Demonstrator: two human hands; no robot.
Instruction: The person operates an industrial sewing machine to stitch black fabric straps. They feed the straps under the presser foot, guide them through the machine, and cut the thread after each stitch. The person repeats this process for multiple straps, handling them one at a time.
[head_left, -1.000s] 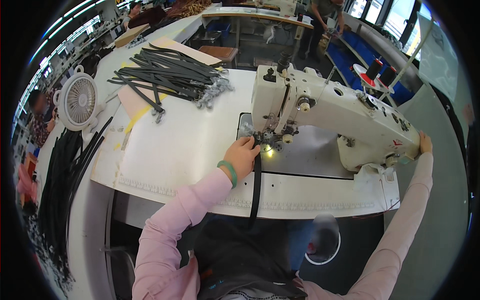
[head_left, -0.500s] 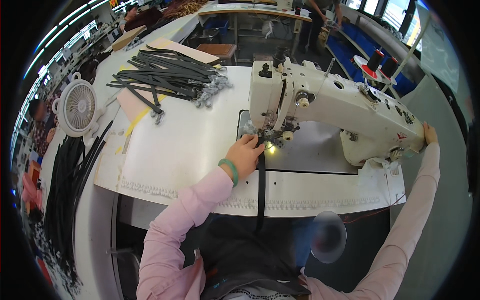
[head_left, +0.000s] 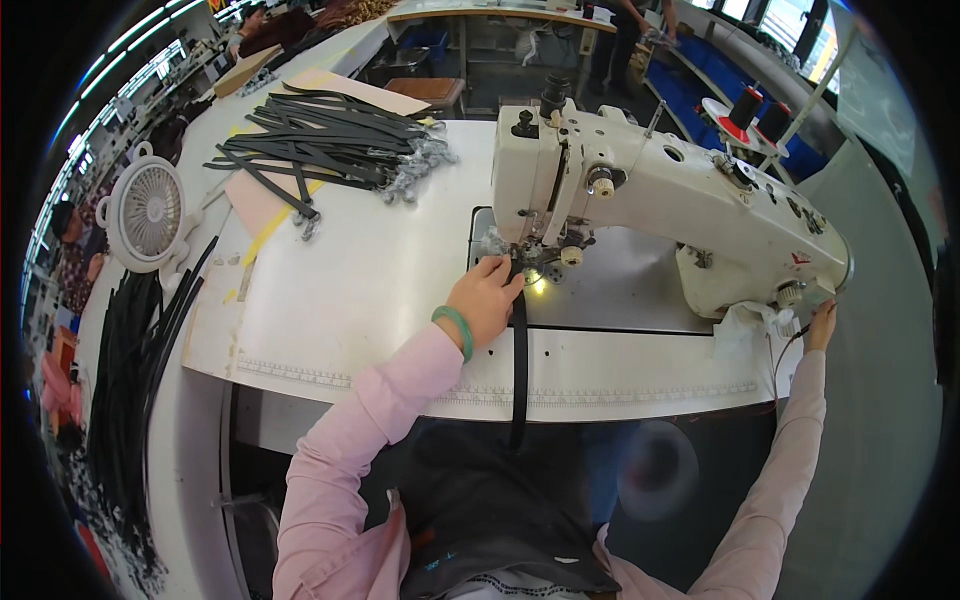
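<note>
My left hand [head_left: 486, 298], with a green bangle at its wrist, is closed on a black strap [head_left: 520, 360] right beside the needle area of a white sewing machine [head_left: 640, 165]. The strap's upper end lies at the presser foot, partly hidden by my fingers and the machine head. From there it runs straight toward me and hangs over the table's front edge. A small clear wrapped piece [head_left: 492, 243] sits by the strap's end. Below the machine's right end, my right hand [head_left: 822, 325] has its fingers together against a small pale part; what they grip cannot be made out.
A pile of black straps [head_left: 320, 145] with clear-wrapped ends lies back left on the table [head_left: 330, 290]. More long black strips [head_left: 125, 370] hang beside a white fan [head_left: 148, 215]. Thread spools [head_left: 745, 108] stand behind the machine. Other people are in the background.
My right hand has come off the machine's right end and moved down and left, below it. The left hand keeps its hold on the strap. The whole view has shifted slightly.
</note>
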